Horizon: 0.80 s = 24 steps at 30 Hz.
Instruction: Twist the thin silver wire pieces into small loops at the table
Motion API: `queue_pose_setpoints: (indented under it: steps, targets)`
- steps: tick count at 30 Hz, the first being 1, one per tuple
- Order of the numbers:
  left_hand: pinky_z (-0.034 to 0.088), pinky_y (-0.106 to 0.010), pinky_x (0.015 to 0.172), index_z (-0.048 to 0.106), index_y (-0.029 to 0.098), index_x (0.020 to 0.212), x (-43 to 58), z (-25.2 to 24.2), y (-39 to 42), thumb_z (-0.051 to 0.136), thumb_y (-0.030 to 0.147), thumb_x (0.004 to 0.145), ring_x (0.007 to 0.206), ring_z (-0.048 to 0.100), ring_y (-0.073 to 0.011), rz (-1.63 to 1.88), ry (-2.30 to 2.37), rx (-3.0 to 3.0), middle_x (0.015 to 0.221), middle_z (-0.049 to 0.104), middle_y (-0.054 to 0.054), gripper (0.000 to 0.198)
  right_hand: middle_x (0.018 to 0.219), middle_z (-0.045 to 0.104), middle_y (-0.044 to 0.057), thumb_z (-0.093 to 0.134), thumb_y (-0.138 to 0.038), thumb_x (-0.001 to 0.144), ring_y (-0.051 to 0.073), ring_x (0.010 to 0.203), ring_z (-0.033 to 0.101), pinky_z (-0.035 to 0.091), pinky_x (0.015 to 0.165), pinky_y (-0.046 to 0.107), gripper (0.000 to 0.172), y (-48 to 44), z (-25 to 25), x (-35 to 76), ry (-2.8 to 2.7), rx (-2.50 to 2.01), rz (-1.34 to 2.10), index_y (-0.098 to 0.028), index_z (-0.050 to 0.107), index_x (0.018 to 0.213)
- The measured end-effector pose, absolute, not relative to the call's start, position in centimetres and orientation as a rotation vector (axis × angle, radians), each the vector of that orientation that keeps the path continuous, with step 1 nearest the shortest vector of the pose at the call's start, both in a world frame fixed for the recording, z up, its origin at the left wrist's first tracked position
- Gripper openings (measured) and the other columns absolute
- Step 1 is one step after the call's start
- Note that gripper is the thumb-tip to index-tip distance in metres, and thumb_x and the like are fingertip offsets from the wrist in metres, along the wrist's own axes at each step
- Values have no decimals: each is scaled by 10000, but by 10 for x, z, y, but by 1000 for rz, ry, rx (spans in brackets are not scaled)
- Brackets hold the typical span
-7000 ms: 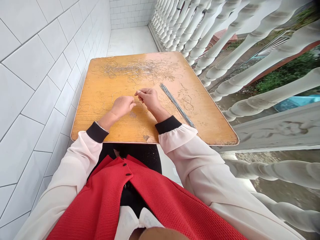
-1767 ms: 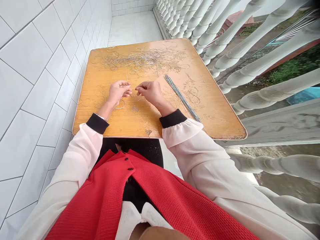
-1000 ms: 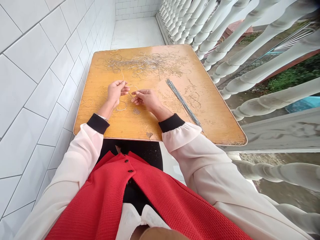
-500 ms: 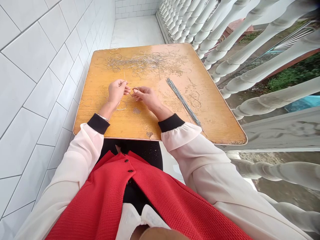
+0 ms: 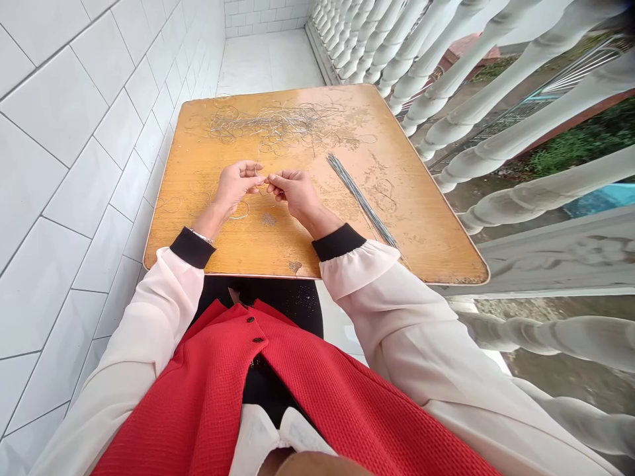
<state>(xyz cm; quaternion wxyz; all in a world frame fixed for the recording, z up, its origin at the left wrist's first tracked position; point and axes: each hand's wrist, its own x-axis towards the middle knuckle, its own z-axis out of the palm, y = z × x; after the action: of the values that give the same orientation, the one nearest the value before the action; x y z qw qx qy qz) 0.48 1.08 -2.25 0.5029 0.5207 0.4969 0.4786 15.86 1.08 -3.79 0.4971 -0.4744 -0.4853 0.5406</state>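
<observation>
Fingers (image 5: 253, 181) pinched closed, my left hand (image 5: 235, 187) and right hand (image 5: 299, 192) are working thin wire (image 5: 258, 156), seemingly midway, straight bundle (image 5: 360, 197) apparently unworked, tangled strands (image 5: 278, 122) lying toward the far edge of the tabletop (image 5: 436, 244).

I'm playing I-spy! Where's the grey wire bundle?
In the head view, the grey wire bundle lies slanting on the table, right of the right hand.

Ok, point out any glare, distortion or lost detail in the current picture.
Head view: a pale sheen washes the tabletop's far right part; white balusters look slanted and stretched towards the right edge; the thin strand at the left hand is too fine to trace fully.
</observation>
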Motion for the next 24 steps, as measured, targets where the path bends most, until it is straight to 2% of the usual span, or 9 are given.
queue_pose_setpoints:
  steps: [3, 9, 12, 16, 21, 24]
  targets:
    - [546, -175, 737, 689, 150, 978, 3, -25, 13, 718, 9, 815, 787, 733, -86, 1166, 1145, 1255, 821, 756, 2, 218, 563, 596, -15, 614, -30, 985, 36, 481, 457, 336, 447, 138, 387, 9, -34, 159, -1082, -1125, 1430, -147, 670, 620]
    - [554, -209, 772, 690, 129, 928, -1, -23, 15, 690, -26, 778, 690, 688, -59, 1128, 1075, 1167, 788, 726, 14, 215, 541, 580, -7, 585, 10, 957, 36, 466, 450, 318, 411, 126, 390, 11, -35, 160, -1001, -1076, 1597, -131, 685, 608]
    - [550, -213, 774, 683, 128, 923, -1, -19, 15, 679, -40, 774, 672, 674, -53, 1129, 1089, 1138, 783, 713, 21, 225, 563, 602, -6, 604, -23, 968, 42, 474, 476, 384, 437, 124, 360, 13, -38, 160, -996, -1079, 1627, -133, 701, 639]
    - [535, -194, 733, 657, 134, 903, -2, -14, 13, 637, -53, 807, 637, 639, -41, 1169, 1164, 1120, 733, 682, 42, 211, 660, 706, 24, 713, -141, 962, 66, 540, 590, 513, 558, 154, 210, 14, -41, 162, -1061, -1089, 1595, -137, 759, 757]
    - [497, -160, 651, 633, 137, 872, -1, -10, 12, 615, -73, 851, 585, 606, -30, 1164, 1236, 1090, 668, 641, 63, 212, 655, 726, 16, 737, -139, 948, 64, 541, 614, 497, 556, 147, 173, 10, -41, 163, -1133, -1111, 1490, -148, 756, 776]
    - [487, -147, 627, 631, 145, 867, -1, -9, 11, 636, 40, 950, 579, 613, -31, 1136, 1235, 1101, 666, 656, 53, 134, 626, 724, 19, 674, -117, 980, 72, 509, 608, 487, 528, 157, 197, 8, -39, 162, -1167, -1137, 1485, -147, 755, 803]
